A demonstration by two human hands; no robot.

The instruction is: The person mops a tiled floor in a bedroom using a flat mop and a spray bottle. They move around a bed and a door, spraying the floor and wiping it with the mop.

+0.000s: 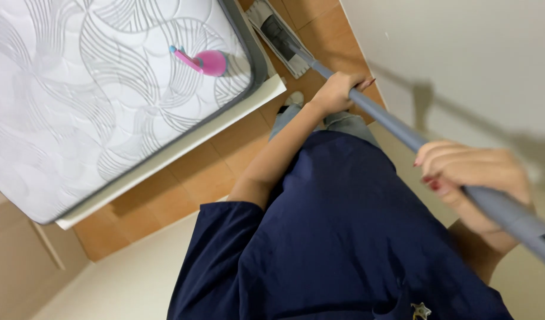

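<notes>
Tiled floor [195, 178] beside mattress [94, 101], both hands' fingers [429, 172] wrapped around grey mop handle [397, 127]

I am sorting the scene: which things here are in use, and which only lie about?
In use: grey mop pole, flat mop head, left hand, right hand.
Lying about: pink spray bottle, on white mattress.

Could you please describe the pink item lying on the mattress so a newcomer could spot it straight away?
Start at the white quilted mattress filling the upper left. Near its right-hand corner, close to the grey edging, lies a small pink brush with a rounded head and slim handle. It is the only brightly coloured thing on the mattress.
</notes>
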